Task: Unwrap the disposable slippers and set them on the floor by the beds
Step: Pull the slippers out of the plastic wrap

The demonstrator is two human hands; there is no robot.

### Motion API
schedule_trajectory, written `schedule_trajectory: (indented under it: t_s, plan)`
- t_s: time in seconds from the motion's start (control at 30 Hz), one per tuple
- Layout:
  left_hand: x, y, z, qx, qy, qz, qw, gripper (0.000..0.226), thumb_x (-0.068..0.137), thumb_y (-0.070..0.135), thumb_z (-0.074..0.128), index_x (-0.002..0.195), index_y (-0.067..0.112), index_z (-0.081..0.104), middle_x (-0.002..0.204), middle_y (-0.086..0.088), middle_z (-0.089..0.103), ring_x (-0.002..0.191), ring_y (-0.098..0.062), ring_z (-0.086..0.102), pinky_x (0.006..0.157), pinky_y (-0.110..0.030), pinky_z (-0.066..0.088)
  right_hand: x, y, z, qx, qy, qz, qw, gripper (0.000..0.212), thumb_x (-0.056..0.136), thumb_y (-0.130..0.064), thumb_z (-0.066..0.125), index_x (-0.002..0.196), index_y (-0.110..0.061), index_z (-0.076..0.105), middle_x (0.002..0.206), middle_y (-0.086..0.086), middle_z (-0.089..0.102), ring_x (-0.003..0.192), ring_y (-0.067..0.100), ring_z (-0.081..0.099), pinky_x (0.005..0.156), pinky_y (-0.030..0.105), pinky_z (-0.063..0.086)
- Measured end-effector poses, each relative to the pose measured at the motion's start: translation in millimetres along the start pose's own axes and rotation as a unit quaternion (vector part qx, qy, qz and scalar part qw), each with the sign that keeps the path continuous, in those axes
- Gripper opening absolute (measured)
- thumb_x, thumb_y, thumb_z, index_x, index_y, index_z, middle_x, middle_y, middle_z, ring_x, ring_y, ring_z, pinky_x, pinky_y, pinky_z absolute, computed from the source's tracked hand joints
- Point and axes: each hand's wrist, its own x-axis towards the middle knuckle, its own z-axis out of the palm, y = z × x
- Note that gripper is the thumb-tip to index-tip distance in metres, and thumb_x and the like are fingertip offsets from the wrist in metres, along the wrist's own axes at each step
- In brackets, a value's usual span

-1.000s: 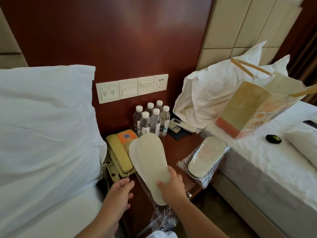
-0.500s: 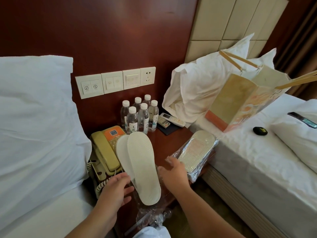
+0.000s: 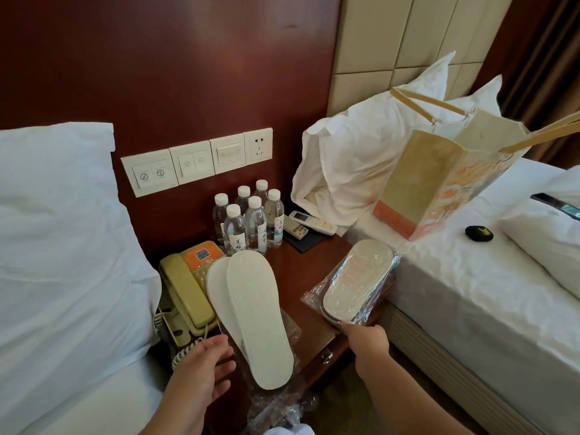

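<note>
A pair of unwrapped white slippers lies stacked, soles up, slanting over the front edge of the wooden nightstand. My left hand holds the pair by its lower left edge. A second pair, sealed in clear plastic, lies on the nightstand's right side beside the right bed. My right hand grips the near end of that pack. Crumpled empty plastic wrap hangs below the unwrapped pair.
A yellow telephone, several water bottles and remote controls fill the back of the nightstand. White beds flank it; the right bed carries a paper bag, pillows and a small black object.
My right hand let go of the unwrapped slippers and moved right to the wrapped pack. My left hand took hold of the unwrapped pair. The view shifted slightly right.
</note>
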Motion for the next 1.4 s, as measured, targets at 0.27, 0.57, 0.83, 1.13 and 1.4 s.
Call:
schedule_trajectory:
  t_s: [0.27,0.57,0.83,1.13,1.4]
  plan:
    - [-12,9,8,-0.003,-0.001,0.02,1.0,0.007,0.096,0.023,0.063,0.1,0.02,0.067,0.093,-0.006,0.069,0.076,-0.019,0.065,0.061,-0.031,0.048,-10,-10,-24,0.216,-0.102,0.048,0.97,0.033,0.084,0.002,0.051,0.112,-0.009,0.061,0.101,0.012,0.064,0.088,0.025,0.062,0.091,0.049,0.053]
    - [-50,15,29,0.028,-0.052,0.057,0.997,0.006,0.093,0.025,0.068,0.097,0.023,0.071,0.094,-0.001,0.075,0.084,-0.018,0.07,0.063,-0.031,0.05,-51,-36,-57,0.286,-0.137,-0.086,0.945,0.024,0.074,0.0,0.048,0.09,-0.01,0.063,0.09,-0.002,0.061,0.085,0.021,0.065,0.071,0.036,0.06]
    - [-108,58,38,0.048,-0.13,0.14,0.98,0.008,0.092,0.03,0.068,0.098,0.029,0.074,0.107,0.004,0.073,0.097,-0.015,0.07,0.067,-0.032,0.053,-148,-40,-83,0.134,-0.144,-0.346,0.917,0.024,0.094,-0.023,0.055,0.075,-0.026,0.069,0.063,0.003,0.054,0.051,0.017,0.044,0.048,0.03,0.04]
    - [-183,87,49,-0.007,-0.298,0.141,0.944,0.05,0.075,0.058,0.07,0.109,0.021,0.075,0.104,-0.01,0.077,0.094,-0.03,0.073,0.084,-0.048,0.057,-256,-32,-85,-0.189,-0.167,-0.684,0.685,0.008,0.073,-0.019,0.055,0.069,-0.026,0.054,0.141,-0.015,0.052,0.122,0.002,0.054,0.094,0.032,0.052]
    - [-192,90,35,-0.173,-0.283,0.043,0.943,0.045,0.083,0.037,0.071,0.119,0.008,0.07,0.114,-0.013,0.074,0.103,-0.031,0.069,0.096,-0.048,0.049,-277,-26,-96,-0.267,-0.062,-0.786,0.553,0.017,0.079,-0.008,0.065,0.094,-0.014,0.069,0.144,0.006,0.052,0.14,0.021,0.039,0.117,0.034,0.025]
